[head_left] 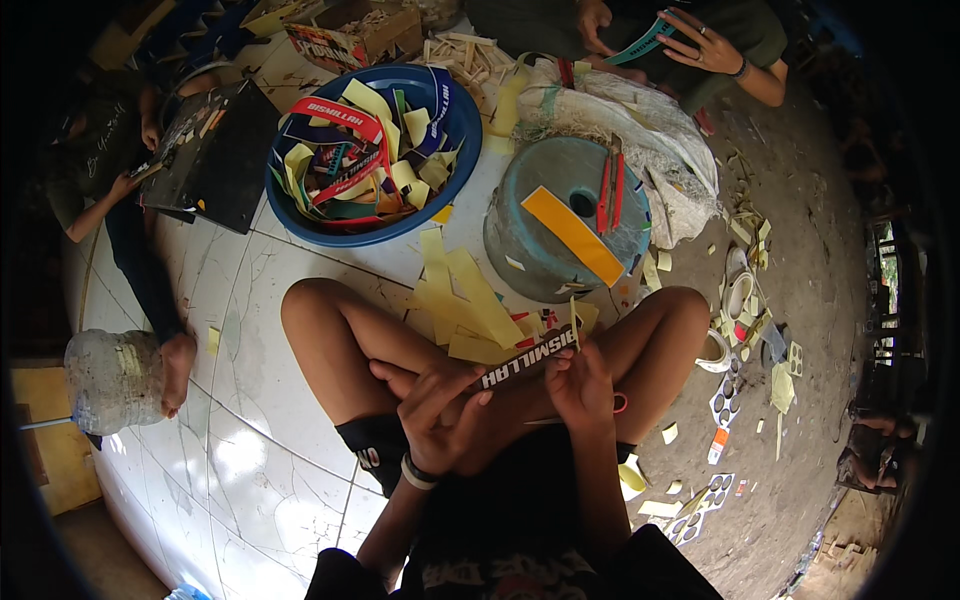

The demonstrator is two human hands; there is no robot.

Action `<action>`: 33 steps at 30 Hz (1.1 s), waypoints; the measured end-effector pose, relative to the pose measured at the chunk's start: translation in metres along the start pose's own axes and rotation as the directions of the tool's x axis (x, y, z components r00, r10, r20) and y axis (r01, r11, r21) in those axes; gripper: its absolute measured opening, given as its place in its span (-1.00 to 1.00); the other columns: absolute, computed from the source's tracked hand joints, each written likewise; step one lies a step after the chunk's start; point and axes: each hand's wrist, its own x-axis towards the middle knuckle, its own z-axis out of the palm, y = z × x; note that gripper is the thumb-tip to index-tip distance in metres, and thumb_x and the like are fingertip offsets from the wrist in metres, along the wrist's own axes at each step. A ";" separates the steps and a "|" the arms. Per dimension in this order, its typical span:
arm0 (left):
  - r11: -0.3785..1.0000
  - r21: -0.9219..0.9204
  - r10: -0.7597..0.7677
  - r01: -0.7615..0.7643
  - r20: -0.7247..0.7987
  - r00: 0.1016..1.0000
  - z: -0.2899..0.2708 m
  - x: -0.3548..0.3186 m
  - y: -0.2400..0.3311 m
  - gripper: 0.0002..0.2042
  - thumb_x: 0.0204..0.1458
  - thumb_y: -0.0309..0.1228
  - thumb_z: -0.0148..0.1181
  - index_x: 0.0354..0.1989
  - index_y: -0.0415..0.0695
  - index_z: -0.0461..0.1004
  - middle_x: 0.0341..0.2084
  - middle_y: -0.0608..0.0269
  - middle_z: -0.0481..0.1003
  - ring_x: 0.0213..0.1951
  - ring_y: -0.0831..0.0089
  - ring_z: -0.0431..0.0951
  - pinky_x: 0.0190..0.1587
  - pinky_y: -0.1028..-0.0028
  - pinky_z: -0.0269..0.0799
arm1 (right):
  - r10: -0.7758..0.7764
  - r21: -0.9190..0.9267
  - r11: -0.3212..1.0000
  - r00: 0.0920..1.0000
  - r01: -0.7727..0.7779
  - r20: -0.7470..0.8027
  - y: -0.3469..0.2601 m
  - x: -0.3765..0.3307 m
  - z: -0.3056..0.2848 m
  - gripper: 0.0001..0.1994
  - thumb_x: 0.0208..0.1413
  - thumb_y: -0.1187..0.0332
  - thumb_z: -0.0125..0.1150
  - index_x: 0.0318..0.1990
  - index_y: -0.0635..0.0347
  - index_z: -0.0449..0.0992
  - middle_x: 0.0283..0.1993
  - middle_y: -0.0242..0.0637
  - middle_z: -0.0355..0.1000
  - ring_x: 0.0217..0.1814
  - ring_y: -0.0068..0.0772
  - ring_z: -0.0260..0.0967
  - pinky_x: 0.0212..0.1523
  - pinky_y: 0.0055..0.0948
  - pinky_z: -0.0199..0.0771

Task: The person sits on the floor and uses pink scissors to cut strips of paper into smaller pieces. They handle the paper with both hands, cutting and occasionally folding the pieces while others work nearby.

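Observation:
A dark sticker strip (530, 362) with white lettering is held slantwise above my crossed legs. My left hand (440, 412) grips its lower left end between thumb and fingers. At the upper right end, my right hand (582, 388) pinches the strip, where a thin pale yellow edge (574, 318) sticks up. A red finger loop (620, 402) and a thin metal blade (545, 421) show on either side of my right wrist, perhaps scissors; the middle is hidden. Pale yellow backing paper (470, 300) lies in a loose pile in front of my legs.
A blue basin (375, 235) full of colourful strips stands ahead. Beside it, an upturned grey-green tub (520, 225) carries an orange strip (572, 236) and a red-handled tool (610, 190). A co-worker's hand (705, 45) holds a teal strip; another person sits left by a black box (215, 150).

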 end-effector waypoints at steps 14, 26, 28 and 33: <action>0.821 -0.221 -0.375 0.527 0.488 0.789 0.015 -0.030 -0.052 -0.61 0.19 -0.53 0.37 0.19 -0.29 0.49 -0.12 0.13 0.67 -0.06 0.47 0.66 0.11 0.41 0.54 | -0.290 -0.715 0.698 0.931 0.046 -0.223 0.010 -0.001 0.035 -0.79 0.36 0.35 0.29 0.08 0.12 0.53 -0.01 -0.38 0.55 -0.04 -0.55 0.51 -0.03 -0.50 0.55; 0.578 -0.545 -0.552 0.608 0.287 0.783 0.020 -0.013 -0.051 -0.70 0.36 -0.57 0.02 0.23 -0.18 0.38 -0.24 0.19 0.60 -0.22 0.52 0.60 -0.08 0.53 0.51 | -0.423 -0.969 0.207 0.905 0.132 0.033 0.017 0.005 0.022 -0.78 0.38 0.43 0.25 0.11 0.23 0.48 0.04 -0.33 0.55 0.06 -0.59 0.49 0.04 -0.52 0.50; 0.650 -0.494 -0.561 0.577 0.200 0.803 0.018 -0.006 -0.054 -0.72 0.38 -0.56 -0.02 0.22 -0.15 0.39 -0.24 0.21 0.56 -0.24 0.52 0.58 -0.09 0.53 0.51 | -0.369 -0.943 0.296 0.929 0.152 0.034 0.023 0.006 0.016 -0.82 0.36 0.46 0.26 0.05 0.23 0.49 -0.01 -0.36 0.55 0.02 -0.61 0.49 0.01 -0.53 0.50; 0.658 -0.532 -0.595 0.533 0.068 0.801 0.019 -0.001 -0.061 -0.76 0.40 -0.52 -0.09 0.14 -0.16 0.45 -0.23 0.25 0.52 -0.27 0.53 0.57 -0.12 0.54 0.51 | -0.312 -0.934 0.331 0.950 0.132 0.024 0.045 0.015 0.002 -0.87 0.31 0.47 0.30 -0.07 0.22 0.48 -0.11 -0.41 0.55 -0.06 -0.66 0.50 -0.10 -0.60 0.46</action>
